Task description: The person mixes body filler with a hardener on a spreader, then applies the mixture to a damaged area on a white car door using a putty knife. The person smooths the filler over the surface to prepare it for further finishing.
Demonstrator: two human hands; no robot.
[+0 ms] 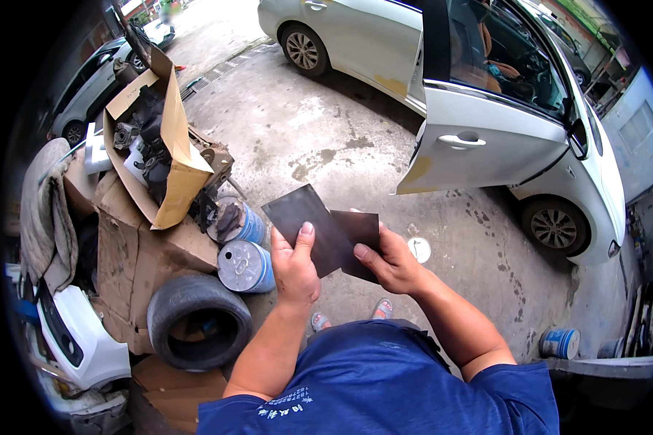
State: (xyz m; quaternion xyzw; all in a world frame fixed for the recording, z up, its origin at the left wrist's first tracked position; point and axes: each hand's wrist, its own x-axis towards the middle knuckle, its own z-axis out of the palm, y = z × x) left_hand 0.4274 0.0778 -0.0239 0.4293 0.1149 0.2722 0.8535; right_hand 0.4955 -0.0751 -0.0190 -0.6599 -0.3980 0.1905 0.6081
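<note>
1. Left hand point(295, 272) pinches a dark rectangular sheet point(315, 235), thumb on top; right hand point(397, 264) grips a second dark sheet point(364, 230) the same way. Their fingers underneath are hidden from me.
2. Both sheets are up in the air before the person's waist, inner edges seeming to overlap. I'd judge the handling barely begun: the sheets are in hand, and neither touches the car.
3. At one to two o'clock from the hands, the white car's front door point(486, 163) hangs open; its lower corner bears a yellowish patch point(416, 171).
4. That door edge is the one to mind; a white disc point(419, 249) lies at three.
5. Drums point(245, 267) stand near at nine, a bare tyre point(196, 291) at eight, hemming that side.
6. Roomiest is the concrete floor point(334, 130) toward twelve.
</note>
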